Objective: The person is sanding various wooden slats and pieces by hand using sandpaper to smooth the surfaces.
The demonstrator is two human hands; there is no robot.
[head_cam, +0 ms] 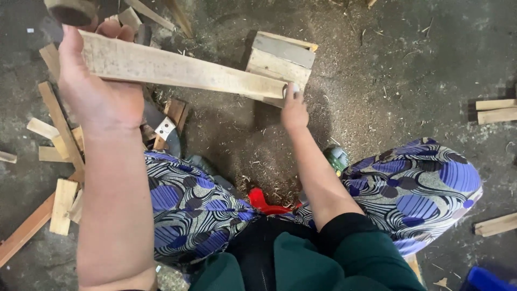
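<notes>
Wooden slat (177,70) — long, pale and rough — runs across the upper left of the frame toward the centre, and we hold it at both ends. Our left hand (97,91), upper left, is wrapped around its near end, fingers curled over the top edge and thumb up along the side. Our right hand (293,110), near the upper centre, pinches the far end, fingertips closed on the slat just where it meets a small wooden block (281,62) standing on the sawdust-strewn floor (388,64). Offcuts (56,151) lie scattered at the left edge, with more at the right. Lower in the frame, our knees in blue patterned fabric (414,188) spread to either side — a red tool handle (261,200) shows between them.
</notes>
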